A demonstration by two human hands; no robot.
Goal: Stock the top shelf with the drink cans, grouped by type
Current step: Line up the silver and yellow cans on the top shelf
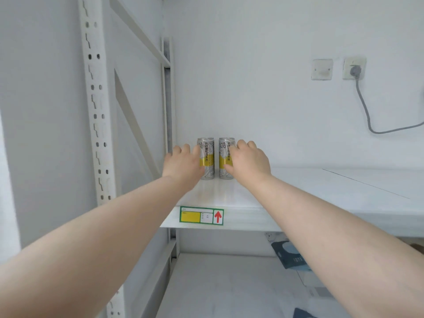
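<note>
Two slim silver cans with yellow bands stand upright side by side at the back left of the white top shelf (298, 193). My left hand (183, 164) wraps the left can (208, 157) from its left side. My right hand (249, 160) wraps the right can (224, 154) from its right side. Both cans rest on the shelf surface, a narrow gap between them. The fingers cover part of each label.
A green-framed label with a red up arrow (201, 215) is stuck on the shelf's front edge. The white slotted upright (96, 111) stands at left. A wall socket with a grey cable (354, 70) is at right. Dark blue packages (291, 255) lie on the lower shelf.
</note>
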